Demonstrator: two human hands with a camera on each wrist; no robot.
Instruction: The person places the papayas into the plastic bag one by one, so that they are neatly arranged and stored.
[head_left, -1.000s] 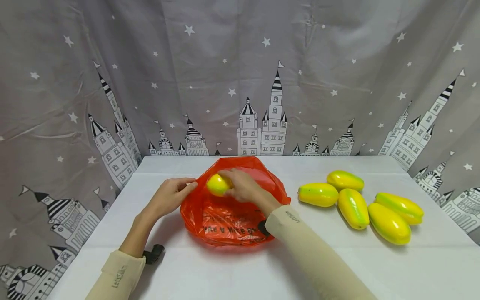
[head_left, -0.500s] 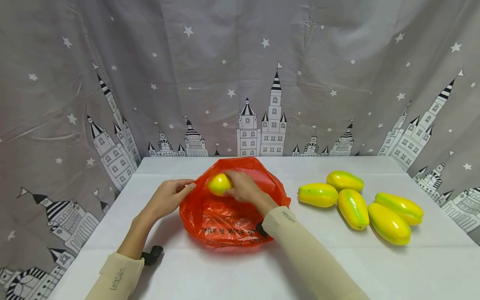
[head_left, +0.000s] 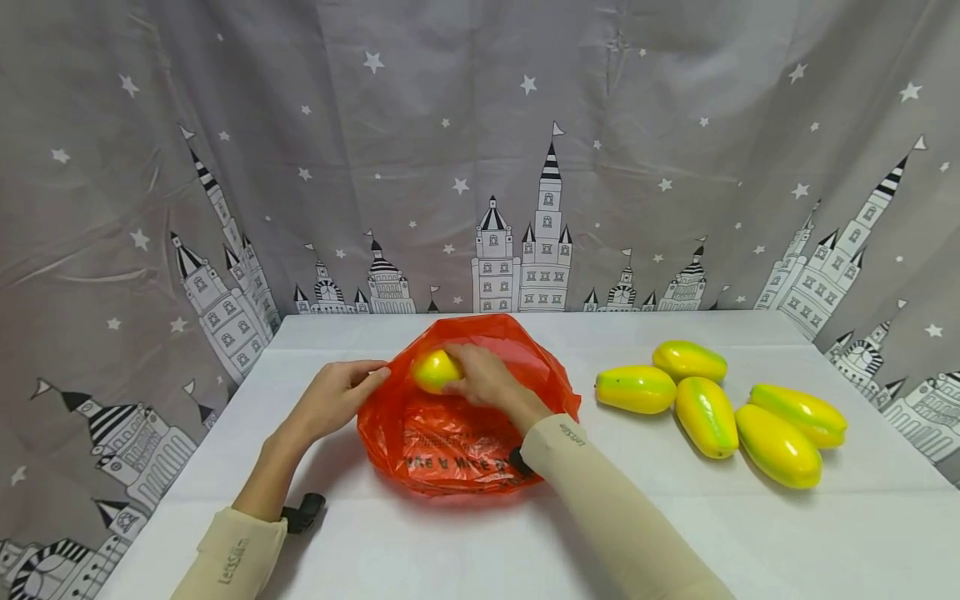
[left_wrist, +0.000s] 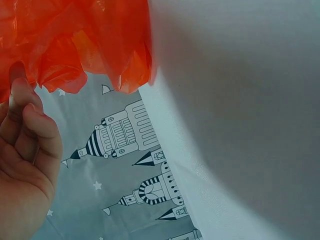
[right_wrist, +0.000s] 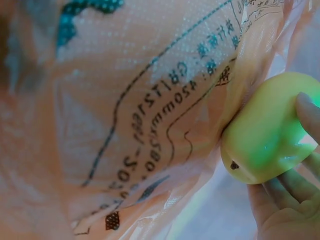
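A red plastic bag [head_left: 457,467] lies with its mouth spread on the white table. My left hand [head_left: 341,400] pinches the left rim of the bag; in the left wrist view the fingertips [left_wrist: 19,75] meet the crumpled red film. Inside the bag's mouth, my right hand [head_left: 483,375] grips a yellow-green papaya [head_left: 433,372]. The right wrist view has this papaya [right_wrist: 270,127] between thumb and fingers, against the bag's printed wall [right_wrist: 150,115]. From the head view, part of the papaya is hidden behind the right hand.
To the right of the bag, several more papayas [head_left: 707,417] lie close together on the white table [head_left: 420,550]. A grey curtain [head_left: 420,125] printed with castles and stars hangs behind the table and along its sides.
Both hands keep their holds. The right forearm has shifted slightly to the left, and the papaya has barely moved within the bag's mouth.
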